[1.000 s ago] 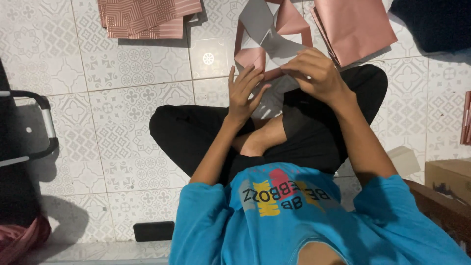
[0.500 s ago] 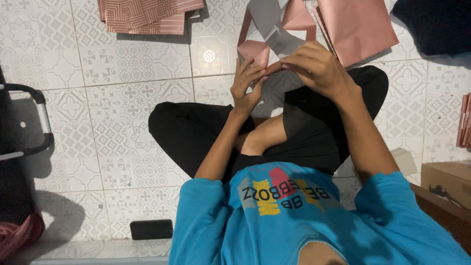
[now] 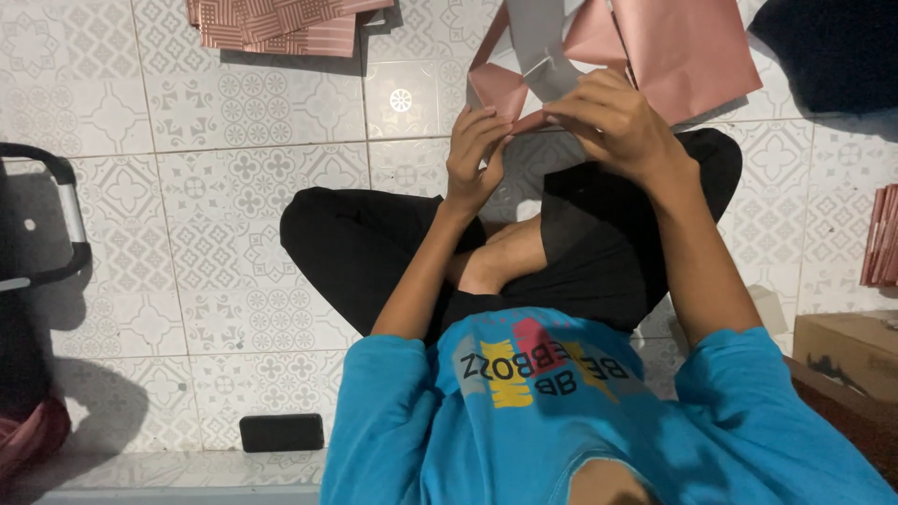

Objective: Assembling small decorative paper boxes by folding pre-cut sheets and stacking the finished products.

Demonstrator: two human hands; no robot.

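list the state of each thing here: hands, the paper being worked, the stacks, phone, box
left hand: pinching the edge of the folded pink paper
right hand: gripping the same piece from above
folded pink paper: partly folded, grey inside showing, held above the lap
flat pink sheet: lying on the floor
striped pink stack: piled flat
black phone: screen dark
cardboard box: cannot tell
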